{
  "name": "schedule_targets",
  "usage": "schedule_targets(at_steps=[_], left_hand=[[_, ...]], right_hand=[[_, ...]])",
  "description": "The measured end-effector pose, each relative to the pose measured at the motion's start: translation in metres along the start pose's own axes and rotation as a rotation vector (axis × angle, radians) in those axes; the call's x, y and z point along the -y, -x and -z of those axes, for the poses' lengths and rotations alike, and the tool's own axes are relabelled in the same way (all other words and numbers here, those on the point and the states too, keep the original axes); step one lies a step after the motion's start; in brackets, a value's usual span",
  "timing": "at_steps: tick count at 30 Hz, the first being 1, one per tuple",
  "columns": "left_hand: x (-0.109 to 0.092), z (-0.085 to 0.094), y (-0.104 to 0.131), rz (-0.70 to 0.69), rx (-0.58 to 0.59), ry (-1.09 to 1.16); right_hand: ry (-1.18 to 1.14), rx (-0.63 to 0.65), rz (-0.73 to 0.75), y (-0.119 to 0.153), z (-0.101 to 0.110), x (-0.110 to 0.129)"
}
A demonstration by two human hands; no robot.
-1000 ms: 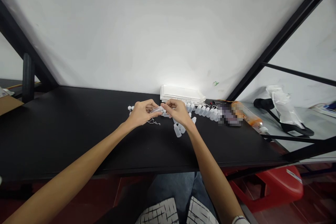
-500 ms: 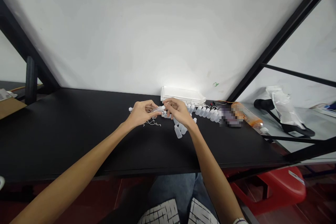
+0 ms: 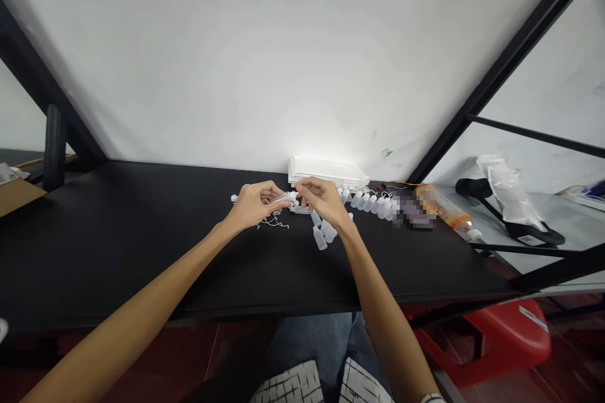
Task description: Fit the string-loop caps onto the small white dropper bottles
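Slightly left of centre, my left hand (image 3: 254,203) grips a small translucent plastic dropper bottle (image 3: 280,199) between thumb and fingers, its capped end pointing right. The thumb and fingertips of my right hand (image 3: 320,199) are closed at the white cap (image 3: 293,196) of this bottle; part of their contact is hidden. Under and just below my right hand lie several loose small bottles (image 3: 320,238). Thin white loops or strings (image 3: 274,221) and white cap pieces (image 3: 234,198) are on the black table around my left hand.
Several capped bottles (image 3: 371,203) stand in a row to the right, in front of stacked white sheets (image 3: 326,170) by the wall. Beyond them are a blurred dark object (image 3: 414,211) and an orange-labelled drink bottle (image 3: 447,211). A red stool (image 3: 505,343) is below right.
My right fingers have shifted slightly at the cap, so more of the white cap shows. My left hand keeps its hold on the bottle in nearly the same place.
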State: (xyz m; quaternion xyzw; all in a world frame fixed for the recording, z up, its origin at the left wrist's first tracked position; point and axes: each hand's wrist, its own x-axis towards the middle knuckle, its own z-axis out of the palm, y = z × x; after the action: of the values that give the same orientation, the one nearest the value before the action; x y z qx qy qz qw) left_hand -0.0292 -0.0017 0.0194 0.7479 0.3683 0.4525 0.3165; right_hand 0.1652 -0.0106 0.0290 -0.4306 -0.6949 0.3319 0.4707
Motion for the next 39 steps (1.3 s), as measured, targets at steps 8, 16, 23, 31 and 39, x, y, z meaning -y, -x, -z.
schedule_targets(at_steps=[8, 16, 23, 31, 39], left_hand=[[-0.003, -0.001, 0.002, -0.011, -0.017, -0.051], [-0.005, 0.0, 0.002, 0.019, 0.015, 0.013], [-0.007, -0.001, 0.005, 0.03, 0.027, 0.022], [-0.011, 0.0, 0.002, 0.108, 0.041, 0.155], [-0.011, -0.003, 0.004, 0.136, 0.099, 0.12]], right_hand=[[-0.04, 0.13, -0.055, 0.001, -0.004, 0.0], [0.231, 0.029, 0.069, 0.003, -0.008, 0.003], [0.223, 0.079, 0.059, 0.004, -0.008, 0.004], [0.219, 0.035, 0.124, 0.005, -0.009, 0.006], [0.367, 0.027, 0.163, 0.003, -0.008, 0.001]])
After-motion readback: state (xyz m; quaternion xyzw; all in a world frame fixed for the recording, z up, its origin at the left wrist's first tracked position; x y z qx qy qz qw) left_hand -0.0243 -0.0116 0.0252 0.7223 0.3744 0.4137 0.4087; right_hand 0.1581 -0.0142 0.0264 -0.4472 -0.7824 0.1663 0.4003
